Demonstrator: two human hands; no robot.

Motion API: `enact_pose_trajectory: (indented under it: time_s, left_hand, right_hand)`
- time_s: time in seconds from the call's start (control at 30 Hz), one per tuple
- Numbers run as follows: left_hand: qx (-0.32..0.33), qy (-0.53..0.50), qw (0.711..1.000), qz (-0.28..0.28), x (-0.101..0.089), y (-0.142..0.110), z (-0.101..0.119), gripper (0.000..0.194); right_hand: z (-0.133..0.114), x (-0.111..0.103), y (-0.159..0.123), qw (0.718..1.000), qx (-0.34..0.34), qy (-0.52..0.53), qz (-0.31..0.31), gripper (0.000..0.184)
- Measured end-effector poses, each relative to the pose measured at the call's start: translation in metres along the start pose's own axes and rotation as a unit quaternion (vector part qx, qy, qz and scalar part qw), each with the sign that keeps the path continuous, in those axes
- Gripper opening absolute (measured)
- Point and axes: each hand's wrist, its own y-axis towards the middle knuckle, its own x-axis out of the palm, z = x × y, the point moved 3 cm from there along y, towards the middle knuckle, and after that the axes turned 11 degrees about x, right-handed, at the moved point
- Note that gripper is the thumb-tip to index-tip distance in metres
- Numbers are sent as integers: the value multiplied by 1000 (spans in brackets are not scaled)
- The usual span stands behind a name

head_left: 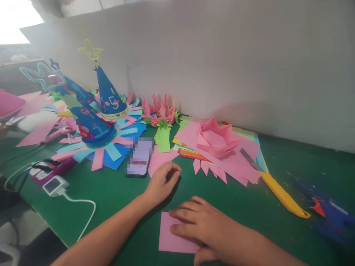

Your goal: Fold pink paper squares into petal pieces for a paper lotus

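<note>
A small pink square of paper (165, 236) lies flat on the green table near its front. My right hand (199, 225) rests over that sheet with its fingers apart, covering the paper's right side. Up and to the left, my left hand (162, 183) is loosely closed, thumb and forefinger curled toward each other; nothing shows between them. Close behind it lie a phone (141, 157) and a pink paper piece (159, 161). Beyond my hands, a folded pink paper flower (217, 138) sits on a stack of coloured sheets (191, 135).
A yellow-handled utility knife (283, 194) lies at right, its blade touching the sheets. Blue scissors-like tool (330, 210) is blurred at far right. Decorated blue cone hats (109, 96), a pink paper crown (159, 111), a glue gun (58, 133) and a power strip with a white cable (88, 203) occupy the left.
</note>
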Motion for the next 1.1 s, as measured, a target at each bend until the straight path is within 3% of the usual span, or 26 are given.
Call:
enact_pose_trajectory:
  time_s: [0.1,0.23,0.33,0.43,0.57,0.8,1.0,1.1]
  left_hand:
    - [-10,-31,999,-17,3,-1,0,10]
    - [-27,-61,997,-47,6,-3,-2,13]
    - [-43,-99,992,-63,7,-3,-4,18]
    - [-70,-199,974,-87,9,-4,-2,28]
    - [-91,-315,937,-122,11,-5,5,38]
    - [-109,-363,913,-151,13,-6,11,40]
    - [-159,-353,916,-109,13,-2,8,38]
    - [-192,-332,920,-79,11,-1,2,42]
  right_hand:
    - [9,2,-6,999,38,25,3,44]
    - [22,1,-5,991,80,93,53,23]
    - [29,-6,-3,982,91,131,100,17]
    - [39,-17,-5,961,139,127,202,14]
    - [45,-23,-6,943,171,95,269,15]
    - [53,-13,1,917,168,188,309,24]
    - [65,-3,-1,881,237,281,297,37]
    - [70,-1,0,848,268,351,295,45]
